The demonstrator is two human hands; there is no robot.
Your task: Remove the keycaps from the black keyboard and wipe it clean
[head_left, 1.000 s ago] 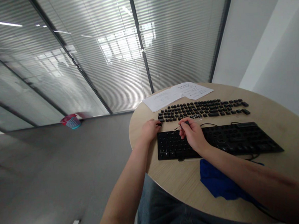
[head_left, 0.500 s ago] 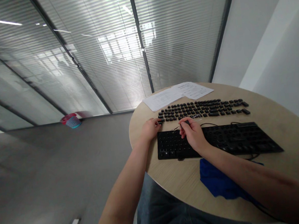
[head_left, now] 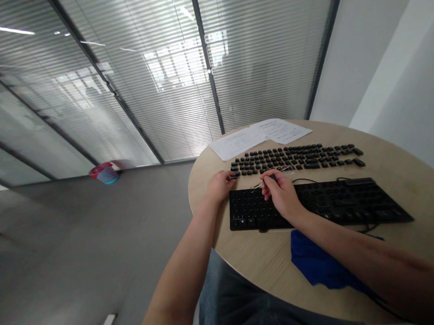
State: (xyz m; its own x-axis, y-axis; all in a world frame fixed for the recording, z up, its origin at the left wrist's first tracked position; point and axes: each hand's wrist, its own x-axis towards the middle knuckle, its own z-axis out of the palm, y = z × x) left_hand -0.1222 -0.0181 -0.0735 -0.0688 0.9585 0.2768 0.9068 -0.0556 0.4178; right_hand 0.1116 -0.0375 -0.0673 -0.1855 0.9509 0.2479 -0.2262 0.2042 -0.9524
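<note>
A black keyboard (head_left: 340, 205) with its keycaps off lies on the round wooden table (head_left: 396, 153). Beyond it, the loose black keycaps (head_left: 295, 157) are laid out in rows. My left hand (head_left: 221, 186) rests at the keyboard's far left corner, fingers curled on a keycap at the left end of the rows. My right hand (head_left: 282, 197) lies over the keyboard's left part, fingers pinched on a thin wire keycap puller (head_left: 271, 178).
Two white printed sheets (head_left: 254, 135) lie at the table's far edge. A blue cloth (head_left: 317, 265) sits in front of the keyboard, with a black cable beside it. Glass walls with blinds stand behind. A small red and blue basket (head_left: 104, 174) is on the grey floor.
The view has shifted slightly. Both hands stay almost where they were; my left hand has edged a little toward the keycap rows.
</note>
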